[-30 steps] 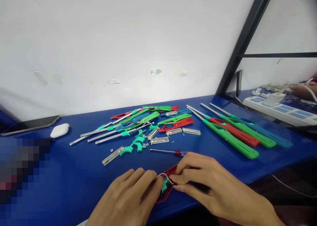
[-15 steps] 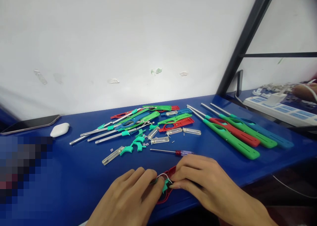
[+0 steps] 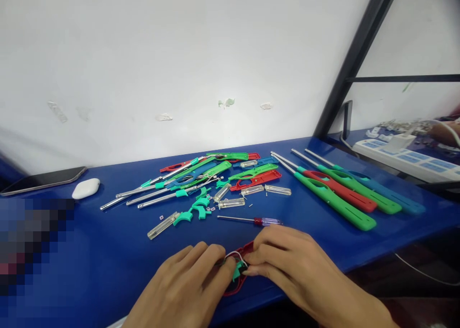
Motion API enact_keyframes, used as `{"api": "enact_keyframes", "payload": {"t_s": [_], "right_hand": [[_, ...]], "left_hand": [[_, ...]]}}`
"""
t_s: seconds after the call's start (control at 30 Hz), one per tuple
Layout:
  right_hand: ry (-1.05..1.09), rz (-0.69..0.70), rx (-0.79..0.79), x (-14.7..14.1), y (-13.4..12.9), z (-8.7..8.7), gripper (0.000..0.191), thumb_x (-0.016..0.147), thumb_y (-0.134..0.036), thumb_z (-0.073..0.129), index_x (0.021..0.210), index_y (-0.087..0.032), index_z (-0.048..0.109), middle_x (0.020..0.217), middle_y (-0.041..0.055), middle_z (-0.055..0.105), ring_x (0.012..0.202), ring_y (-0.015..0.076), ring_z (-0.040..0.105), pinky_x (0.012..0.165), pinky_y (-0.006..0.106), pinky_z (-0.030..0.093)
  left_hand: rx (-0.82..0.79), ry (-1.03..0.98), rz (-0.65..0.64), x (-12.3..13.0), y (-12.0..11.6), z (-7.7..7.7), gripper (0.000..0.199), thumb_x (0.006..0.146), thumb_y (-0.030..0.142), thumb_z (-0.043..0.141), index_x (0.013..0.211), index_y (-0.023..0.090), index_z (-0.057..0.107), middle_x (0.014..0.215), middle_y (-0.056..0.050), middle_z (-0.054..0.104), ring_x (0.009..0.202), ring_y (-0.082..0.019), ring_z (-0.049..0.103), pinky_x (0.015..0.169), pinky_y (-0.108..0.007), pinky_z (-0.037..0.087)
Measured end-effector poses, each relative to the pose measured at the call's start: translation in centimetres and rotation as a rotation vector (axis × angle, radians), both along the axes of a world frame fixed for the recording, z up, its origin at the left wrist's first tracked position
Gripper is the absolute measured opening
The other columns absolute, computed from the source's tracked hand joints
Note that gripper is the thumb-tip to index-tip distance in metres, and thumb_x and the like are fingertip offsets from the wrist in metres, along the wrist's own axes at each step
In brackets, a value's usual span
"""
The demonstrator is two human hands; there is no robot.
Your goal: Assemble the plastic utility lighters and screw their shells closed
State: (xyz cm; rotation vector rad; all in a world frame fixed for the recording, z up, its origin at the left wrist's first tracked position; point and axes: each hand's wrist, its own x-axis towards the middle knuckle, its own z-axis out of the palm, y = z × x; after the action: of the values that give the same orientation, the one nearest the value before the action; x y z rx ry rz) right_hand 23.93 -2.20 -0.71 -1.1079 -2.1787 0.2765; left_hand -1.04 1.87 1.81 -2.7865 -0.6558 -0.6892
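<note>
A red lighter shell (image 3: 237,288) lies at the table's front edge between my hands, with a teal trigger (image 3: 237,271) and a white wire (image 3: 235,254) in it. My left hand (image 3: 190,280) presses its closed fingers on the shell's left part; what they grip is hidden. The thumb and fingers of my right hand (image 3: 283,258) pinch a small black part beside the trigger. Just behind my right hand lies a screwdriver (image 3: 251,220). Farther back are loose teal triggers (image 3: 201,212), clear fuel tanks (image 3: 232,203) and open shells (image 3: 257,179) with metal tubes (image 3: 158,201).
Several whole lighters (image 3: 338,203) lie at the right. A phone (image 3: 45,180) and a white earphone case (image 3: 86,188) are at the left. Behind a black frame (image 3: 350,64) stands a power strip (image 3: 406,158), with another person's hand (image 3: 443,132) beyond.
My hands have shifted very slightly left with the shell and trigger. The other person's hand at the far right has moved a little.
</note>
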Motion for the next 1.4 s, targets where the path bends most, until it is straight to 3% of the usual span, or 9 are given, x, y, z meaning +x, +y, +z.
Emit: {"api": "enact_keyframes", "payload": {"t_s": [0.17, 0.4, 0.67, 0.9, 1.03, 1.2, 1.4], "right_hand": [[-0.113, 0.009, 0.009, 0.5, -0.8, 0.6, 0.014, 0.111, -0.032, 0.060, 0.108, -0.025, 0.071, 0.099, -0.0008, 0.069, 0.087, 0.0166, 0.064, 0.090, 0.031, 0.049], [-0.067, 0.111, -0.121, 1.3, 0.0, 1.0, 0.022, 0.111, -0.016, 0.057, 0.115, -0.026, 0.076, 0.102, -0.0007, 0.070, 0.087, 0.0138, 0.065, 0.084, 0.026, 0.049], [-0.053, 0.131, -0.129, 1.5, 0.6, 1.0, 0.025, 0.106, -0.009, 0.061, 0.110, -0.022, 0.081, 0.102, 0.0007, 0.076, 0.087, 0.0136, 0.069, 0.083, 0.024, 0.052], [-0.038, 0.122, -0.100, 1.5, 0.6, 0.7, 0.022, 0.109, -0.016, 0.061, 0.113, -0.022, 0.081, 0.102, 0.0017, 0.076, 0.088, 0.0150, 0.070, 0.081, 0.025, 0.052], [-0.044, 0.107, -0.087, 1.4, 0.4, 0.6, 0.024, 0.113, -0.025, 0.055, 0.113, -0.023, 0.080, 0.101, 0.0023, 0.075, 0.088, 0.0164, 0.070, 0.082, 0.028, 0.052], [-0.074, 0.091, -0.142, 1.4, 0.2, 0.5, 0.024, 0.113, -0.026, 0.056, 0.112, -0.022, 0.080, 0.099, 0.0026, 0.072, 0.087, 0.0177, 0.068, 0.082, 0.029, 0.052], [-0.042, 0.096, -0.159, 1.5, 0.2, 0.4, 0.023, 0.113, -0.030, 0.056, 0.114, -0.025, 0.079, 0.102, 0.0020, 0.072, 0.088, 0.0167, 0.068, 0.079, 0.028, 0.051]], "left_hand": [[0.023, -0.112, -0.001, 0.0, 0.1, -1.5, 0.050, 0.119, 0.035, 0.015, 0.117, 0.027, 0.064, 0.098, 0.005, 0.073, 0.079, -0.012, 0.067, 0.074, -0.026, 0.049], [0.127, -0.050, 0.017, 0.8, 0.1, -0.8, 0.055, 0.118, 0.023, 0.009, 0.112, 0.022, 0.064, 0.091, 0.003, 0.073, 0.074, -0.013, 0.066, 0.072, -0.030, 0.048], [0.126, -0.057, -0.022, 1.0, 0.8, -2.3, 0.044, 0.115, 0.017, 0.022, 0.108, 0.022, 0.065, 0.087, 0.001, 0.068, 0.067, -0.016, 0.059, 0.061, -0.034, 0.041], [0.162, -0.092, -0.017, 1.1, 1.0, -2.2, 0.041, 0.112, 0.013, 0.026, 0.106, 0.023, 0.065, 0.087, 0.001, 0.067, 0.068, -0.015, 0.059, 0.060, -0.031, 0.043], [0.057, -0.052, -0.012, 0.2, 1.0, -1.9, 0.043, 0.114, 0.018, 0.025, 0.113, 0.024, 0.067, 0.092, 0.002, 0.070, 0.066, -0.011, 0.063, 0.059, -0.023, 0.050], [-0.021, -0.039, 0.078, -2.0, 0.8, -0.7, 0.036, 0.116, 0.030, 0.037, 0.140, 0.033, 0.064, 0.113, 0.001, 0.076, 0.087, -0.010, 0.076, 0.079, -0.018, 0.062], [-0.051, -0.146, 0.222, -2.1, 0.3, 0.9, 0.036, 0.110, 0.053, 0.051, 0.132, 0.035, 0.074, 0.106, -0.001, 0.077, 0.099, -0.016, 0.077, 0.084, -0.020, 0.064]]}}
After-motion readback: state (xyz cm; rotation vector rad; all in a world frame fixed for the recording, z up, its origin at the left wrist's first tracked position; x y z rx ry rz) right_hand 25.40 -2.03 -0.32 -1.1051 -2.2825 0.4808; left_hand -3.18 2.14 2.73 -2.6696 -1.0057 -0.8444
